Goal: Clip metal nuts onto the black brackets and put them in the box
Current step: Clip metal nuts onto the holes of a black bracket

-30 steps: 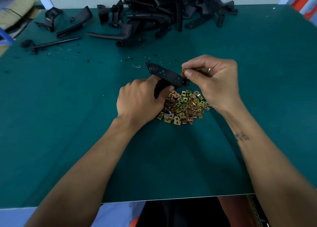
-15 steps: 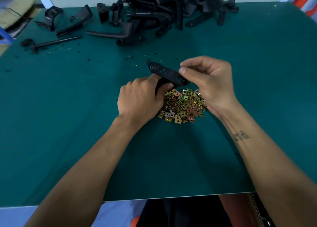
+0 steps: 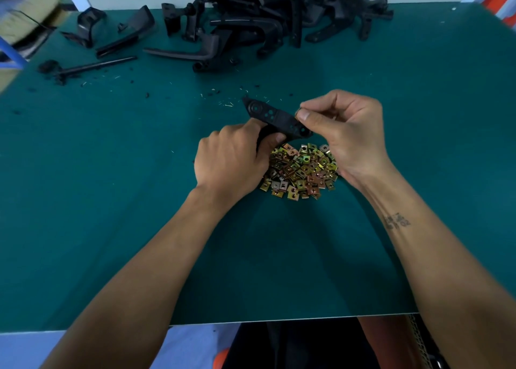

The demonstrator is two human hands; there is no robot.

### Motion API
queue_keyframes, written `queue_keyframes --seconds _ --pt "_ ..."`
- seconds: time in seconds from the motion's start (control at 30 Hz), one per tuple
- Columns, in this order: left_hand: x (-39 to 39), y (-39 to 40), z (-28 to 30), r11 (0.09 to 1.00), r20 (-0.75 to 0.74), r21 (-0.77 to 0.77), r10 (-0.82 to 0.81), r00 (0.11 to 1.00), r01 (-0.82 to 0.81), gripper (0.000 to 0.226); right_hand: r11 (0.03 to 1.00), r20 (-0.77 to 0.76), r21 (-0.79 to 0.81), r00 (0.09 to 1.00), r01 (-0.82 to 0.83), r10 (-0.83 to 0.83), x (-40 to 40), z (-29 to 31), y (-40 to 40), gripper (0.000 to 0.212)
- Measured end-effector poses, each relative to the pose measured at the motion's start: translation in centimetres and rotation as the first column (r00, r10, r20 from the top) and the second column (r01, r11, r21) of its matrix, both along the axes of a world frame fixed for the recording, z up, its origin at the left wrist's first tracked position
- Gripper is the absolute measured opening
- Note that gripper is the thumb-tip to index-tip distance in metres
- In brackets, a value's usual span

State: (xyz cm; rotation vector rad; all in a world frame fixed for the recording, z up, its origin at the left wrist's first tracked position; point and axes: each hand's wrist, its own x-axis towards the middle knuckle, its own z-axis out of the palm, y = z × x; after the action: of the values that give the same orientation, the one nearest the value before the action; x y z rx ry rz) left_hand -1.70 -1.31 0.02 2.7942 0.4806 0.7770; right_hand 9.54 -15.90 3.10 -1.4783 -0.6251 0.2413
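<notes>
My left hand (image 3: 233, 162) grips the lower arm of a black bracket (image 3: 275, 117), holding it just above a heap of yellow-gold metal nuts (image 3: 300, 170) on the green mat. The bracket's flat strip with round holes points up and left. My right hand (image 3: 347, 134) pinches a small metal nut (image 3: 298, 112) between thumb and forefinger against the strip's upper right edge. The nut is almost wholly hidden by my fingertips. No box is in view.
A heap of black brackets (image 3: 279, 19) lies at the back of the green mat (image 3: 125, 187). Loose black parts (image 3: 92, 31) and a thin rod (image 3: 95, 66) lie at the back left. The table's front edge (image 3: 293, 320) runs below my forearms.
My right hand has shifted slightly along the bracket's right end while pinching the nut. The left hand keeps the same grip on the bracket.
</notes>
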Motion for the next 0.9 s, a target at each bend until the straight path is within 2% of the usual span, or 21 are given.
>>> queue_keyframes --seconds 0.2,0.33,0.57,0.73,0.9 --pt "0.0 0.0 0.1 0.999 0.004 0.024 0.026 1.000 -0.026 0.051 0.998 0.049 0.053 0.998 0.045 -0.048 -0.8 -0.2 0.5 0.014" --pt "0.0 -0.2 0.0 0.998 -0.018 0.046 0.042 0.999 -0.041 0.050 1.000 0.049 0.009 0.999 0.016 -0.017 -0.8 -0.1 0.7 0.012" --pt "-0.2 -0.2 0.1 0.999 -0.004 0.033 0.015 1.000 -0.015 0.045 0.998 0.056 0.039 0.997 0.048 -0.050 -0.8 -0.4 0.8 0.012" --pt "-0.1 -0.2 0.0 0.999 -0.013 0.035 0.007 1.000 -0.006 0.047 1.000 0.077 -0.002 0.997 0.002 -0.002 -0.4 -0.8 0.6 0.014" --pt "-0.2 -0.2 0.3 0.999 0.014 0.025 0.028 0.999 -0.029 0.044 0.986 0.019 0.144 0.996 0.080 -0.083 -1.5 -1.3 1.4 0.014"
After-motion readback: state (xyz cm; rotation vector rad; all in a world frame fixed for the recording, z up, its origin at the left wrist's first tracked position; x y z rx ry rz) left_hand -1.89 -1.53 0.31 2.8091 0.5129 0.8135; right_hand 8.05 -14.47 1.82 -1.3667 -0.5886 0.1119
